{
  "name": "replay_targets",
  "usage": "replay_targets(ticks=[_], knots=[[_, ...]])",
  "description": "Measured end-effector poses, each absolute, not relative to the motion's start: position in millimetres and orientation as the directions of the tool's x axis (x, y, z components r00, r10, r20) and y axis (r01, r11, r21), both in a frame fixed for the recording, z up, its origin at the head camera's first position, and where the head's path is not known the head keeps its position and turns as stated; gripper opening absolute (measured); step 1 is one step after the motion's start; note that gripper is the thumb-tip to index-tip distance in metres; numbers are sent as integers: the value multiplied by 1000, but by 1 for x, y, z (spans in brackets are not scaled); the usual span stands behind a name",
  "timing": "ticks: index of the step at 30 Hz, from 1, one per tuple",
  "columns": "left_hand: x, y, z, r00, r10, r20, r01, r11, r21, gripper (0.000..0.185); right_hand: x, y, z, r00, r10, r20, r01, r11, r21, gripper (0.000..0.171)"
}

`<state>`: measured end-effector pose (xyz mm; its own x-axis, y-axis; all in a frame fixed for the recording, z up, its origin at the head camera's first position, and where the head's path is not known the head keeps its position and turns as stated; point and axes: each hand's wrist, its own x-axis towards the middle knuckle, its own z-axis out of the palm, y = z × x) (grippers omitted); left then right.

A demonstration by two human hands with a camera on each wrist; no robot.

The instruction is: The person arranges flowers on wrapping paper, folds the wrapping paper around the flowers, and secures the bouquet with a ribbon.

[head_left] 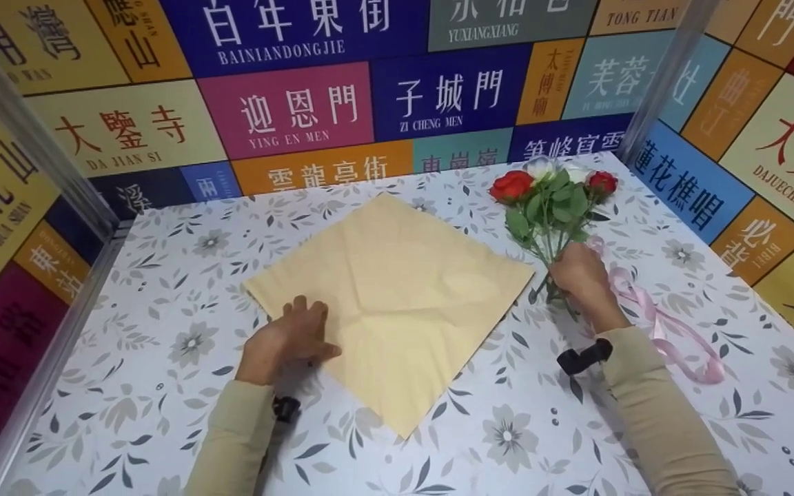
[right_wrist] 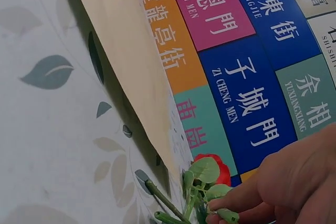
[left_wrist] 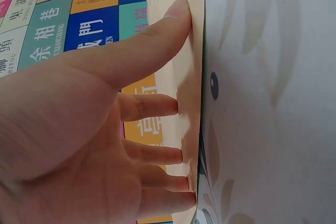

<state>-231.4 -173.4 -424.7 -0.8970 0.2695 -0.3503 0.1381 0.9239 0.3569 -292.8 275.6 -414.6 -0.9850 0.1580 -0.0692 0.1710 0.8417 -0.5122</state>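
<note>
A square sheet of tan wrapping paper (head_left: 404, 275) lies creased on the table, one corner pointing toward me. My left hand (head_left: 293, 334) rests on its left edge; in the left wrist view the fingertips (left_wrist: 176, 106) press on the paper with the fingers spread. To the right of the sheet, my right hand (head_left: 579, 272) grips the stems of a bunch of flowers (head_left: 555, 196) with red roses, pale blooms and green leaves. The right wrist view shows the thumb and fingers (right_wrist: 247, 195) at the green stems (right_wrist: 168, 200), whose cut ends point back.
A pink ribbon (head_left: 673, 344) lies loosely curled right of my right hand. The table (head_left: 163, 413) has a white cover printed with grey leaves and flowers. Behind it and on both sides stand panels (head_left: 287, 110) of coloured blocks with lettering. Each wrist wears a black strap (head_left: 584, 357).
</note>
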Motion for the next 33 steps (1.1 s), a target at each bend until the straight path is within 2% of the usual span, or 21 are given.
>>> replay_targets(ticks=[8,12,18,22,27,33], knots=[[-231,-175,-425,-900,255,-352,128,929,347,48,-304,260,-401,-983,180,-26,164,816,-554,37],[-230,-175,-427,-903,266,-337,138,923,360,47,-309,252,-395,-979,204,25,160,833,-529,38],[-231,-174,-428,-903,267,-337,131,918,375,43,-315,239,-384,-970,223,93,139,831,-539,31],[-233,-173,-426,-897,264,-355,128,923,363,53,-316,226,-377,-978,190,87,103,800,-591,20],[-234,-172,-423,-892,271,-360,128,918,375,48,-318,204,-370,-988,153,33,96,757,-646,34],[-234,-173,-426,-895,269,-357,132,922,365,60,-323,172,-369,-993,105,-44,106,702,-704,31]])
